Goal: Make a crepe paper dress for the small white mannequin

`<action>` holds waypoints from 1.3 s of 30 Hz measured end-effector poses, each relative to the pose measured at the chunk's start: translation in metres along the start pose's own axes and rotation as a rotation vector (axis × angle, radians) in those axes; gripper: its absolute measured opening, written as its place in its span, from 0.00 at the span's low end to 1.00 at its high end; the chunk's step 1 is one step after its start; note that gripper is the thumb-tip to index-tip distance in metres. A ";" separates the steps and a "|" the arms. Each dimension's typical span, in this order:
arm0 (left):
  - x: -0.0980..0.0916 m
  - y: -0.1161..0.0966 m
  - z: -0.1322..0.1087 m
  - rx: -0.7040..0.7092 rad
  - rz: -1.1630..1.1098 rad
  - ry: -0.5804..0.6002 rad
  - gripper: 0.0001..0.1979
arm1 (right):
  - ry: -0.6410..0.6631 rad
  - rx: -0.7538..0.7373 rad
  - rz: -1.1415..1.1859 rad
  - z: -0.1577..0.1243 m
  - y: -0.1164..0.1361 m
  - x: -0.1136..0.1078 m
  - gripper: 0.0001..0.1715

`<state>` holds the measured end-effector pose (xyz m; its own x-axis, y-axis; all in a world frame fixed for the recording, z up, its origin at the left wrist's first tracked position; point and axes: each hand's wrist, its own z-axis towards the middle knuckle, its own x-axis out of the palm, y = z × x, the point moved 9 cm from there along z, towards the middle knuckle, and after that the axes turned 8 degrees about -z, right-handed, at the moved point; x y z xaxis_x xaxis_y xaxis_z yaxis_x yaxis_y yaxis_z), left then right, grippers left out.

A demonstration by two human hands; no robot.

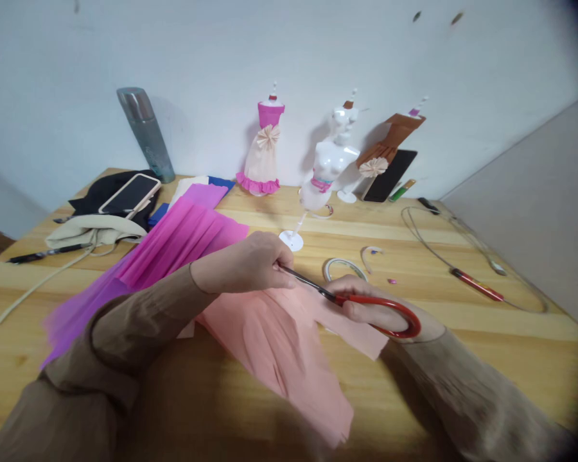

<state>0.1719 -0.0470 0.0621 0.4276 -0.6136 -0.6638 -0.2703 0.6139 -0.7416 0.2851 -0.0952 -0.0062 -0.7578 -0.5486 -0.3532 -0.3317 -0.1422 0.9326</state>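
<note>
My right hand (366,305) is closed on the red handles of a pair of scissors (402,319), whose blades point left toward my other hand. Pinched in my left hand (250,263) is the upper edge of a peach sheet of crepe paper (274,346), right at the blade tips. The sheet hangs down in front of me, with a narrower strip (361,337) running below the scissors. Behind my left forearm lies pleated magenta and purple crepe paper (183,231). A small white mannequin (334,160) with a pink waistband stands just beyond my hands.
Two dressed mannequins, one in a pink and cream dress (264,151), one in a brown dress (390,141), stand by the wall. A bottle (147,135), a phone (131,194), a tape roll (344,268) and a red corded tool (476,284) are on the wooden table (510,359).
</note>
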 end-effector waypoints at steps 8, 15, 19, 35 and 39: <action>-0.027 -0.005 -0.009 -0.051 -0.020 -0.100 0.08 | 0.119 -0.076 -0.075 0.015 0.019 -0.005 0.25; -0.048 0.014 -0.025 -0.317 -0.146 -0.044 0.06 | 0.113 -0.037 -0.037 0.006 0.010 -0.013 0.22; -0.052 0.012 -0.027 -0.327 -0.163 -0.074 0.05 | 0.078 -0.072 -0.035 0.002 0.011 -0.016 0.23; -0.043 0.014 -0.011 -0.129 -0.183 -0.168 0.06 | 0.132 0.043 0.102 0.000 0.013 -0.006 0.26; -0.040 0.013 -0.009 -0.127 -0.237 -0.161 0.05 | 0.149 0.006 0.126 -0.001 0.013 -0.005 0.27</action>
<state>0.1433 -0.0193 0.0779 0.6198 -0.6398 -0.4544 -0.2481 0.3896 -0.8869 0.2856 -0.0951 0.0077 -0.7020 -0.6781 -0.2179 -0.2429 -0.0596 0.9682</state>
